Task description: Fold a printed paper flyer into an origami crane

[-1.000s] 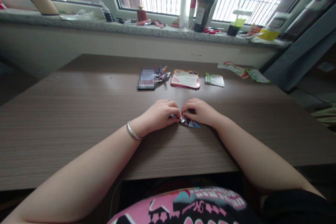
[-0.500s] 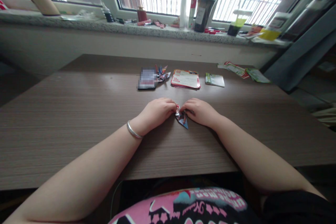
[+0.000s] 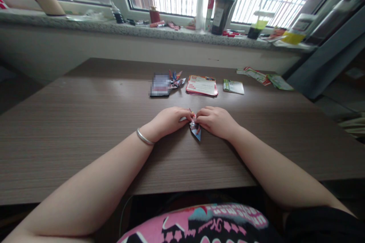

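Observation:
A small folded piece of printed paper [image 3: 195,129] rests on the brown table [image 3: 85,121], its point toward me. My left hand [image 3: 168,120], with a silver bangle on the wrist, pinches the paper's top from the left. From the right, my right hand [image 3: 215,120] pinches the same top edge. The fingertips of both hands meet over the paper and hide its upper part.
Farther back lie a blurred dark card [image 3: 159,85], a finished folded paper figure [image 3: 177,79], a stack of red-and-white leaflets [image 3: 202,85], a green leaflet [image 3: 233,86] and more papers [image 3: 264,77]. Bottles and cups crowd the windowsill [image 3: 159,32].
The folded paper has turned from lying sideways to pointing toward me. Both hands have shifted slightly away from me and still pinch it.

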Tool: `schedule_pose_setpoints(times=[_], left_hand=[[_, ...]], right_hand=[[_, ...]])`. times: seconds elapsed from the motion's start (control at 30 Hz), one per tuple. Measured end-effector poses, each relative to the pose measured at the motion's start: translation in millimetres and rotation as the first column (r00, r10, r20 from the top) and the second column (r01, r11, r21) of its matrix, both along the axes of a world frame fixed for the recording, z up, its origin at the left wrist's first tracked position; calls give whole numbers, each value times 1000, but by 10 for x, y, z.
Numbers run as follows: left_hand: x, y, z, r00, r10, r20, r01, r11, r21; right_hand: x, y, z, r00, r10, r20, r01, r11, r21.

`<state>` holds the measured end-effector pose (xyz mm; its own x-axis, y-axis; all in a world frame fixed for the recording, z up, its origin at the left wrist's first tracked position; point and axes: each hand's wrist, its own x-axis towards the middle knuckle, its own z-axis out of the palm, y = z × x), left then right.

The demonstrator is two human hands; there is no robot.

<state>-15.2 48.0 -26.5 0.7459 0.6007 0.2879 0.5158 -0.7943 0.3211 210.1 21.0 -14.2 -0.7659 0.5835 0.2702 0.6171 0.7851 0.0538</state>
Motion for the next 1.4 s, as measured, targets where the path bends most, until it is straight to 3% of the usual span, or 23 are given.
schedule_pose_setpoints(times=[0.27,0.57,0.8,0.93,1.13,1.4], left_hand=[[8,-57,85,1000,12,-15,-11,999,40],[34,-33,19,999,45,-7,-44,994,104],[40,-51,39,999,51,-20,-50,998,31],[47,-129,126,992,55,-115,-42,993,107],[93,-224,192,975,51,-215,-8,981,196],[99,-173,168,980,55,-190,-8,971,240]], right_hand=[[-13,-8,39,996,62,61,-65,997,45],[-35,-13,16,999,31,43,-31,999,16],[-10,8,-36,986,-73,-148,50,987,-154],[-7,6,-40,975,-115,-192,72,973,-217],[-13,7,-64,976,-116,-186,84,982,-171],[-57,-51,23,999,-31,36,29,998,50]])
